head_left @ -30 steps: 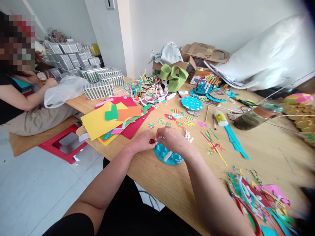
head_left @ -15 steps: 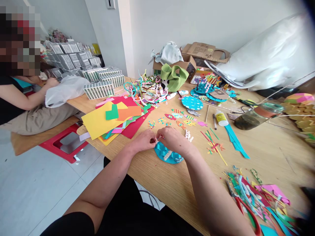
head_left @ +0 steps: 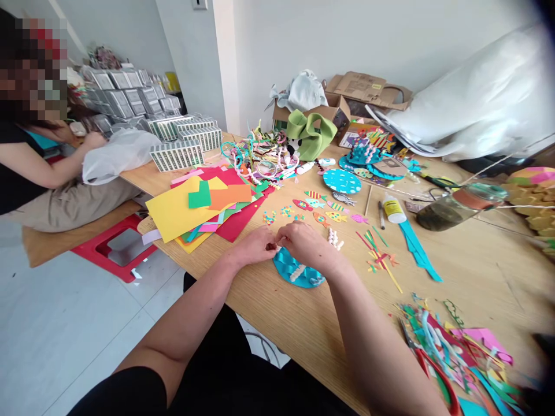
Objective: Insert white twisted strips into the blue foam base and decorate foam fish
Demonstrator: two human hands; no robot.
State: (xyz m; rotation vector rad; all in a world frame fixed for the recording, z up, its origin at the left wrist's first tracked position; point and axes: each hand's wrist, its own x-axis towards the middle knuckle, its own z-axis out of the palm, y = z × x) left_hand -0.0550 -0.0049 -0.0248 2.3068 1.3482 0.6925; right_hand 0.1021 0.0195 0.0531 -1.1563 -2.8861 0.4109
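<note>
A round blue craft disc point(head_left: 291, 276) with wavy blue paper strips and a pale twisted piece point(head_left: 298, 273) on it lies at the table's near edge. At its upper left rim my left hand point(head_left: 259, 245) is closed in a pinch, its fingertips meeting those of my right hand point(head_left: 299, 240). My right hand is also pinched and covers the upper part of the disc. Whatever sits between the fingers is too small and hidden to name. White twisted pieces point(head_left: 333, 238) lie just beyond my right hand. Decorated paper fish point(head_left: 321, 219) are spread farther back.
Coloured paper sheets point(head_left: 173, 211) are piled on the left. A glue bottle point(head_left: 393, 208), glass jar point(head_left: 462, 207) and blue strips point(head_left: 418, 251) stand or lie to the right. Scissors point(head_left: 427, 361) rest by paper scraps at front right. Another person point(head_left: 47, 167) sits at far left.
The view has shifted slightly. My hands stay pinched together over the disc's upper left rim, with only a slight movement of the fingers.
</note>
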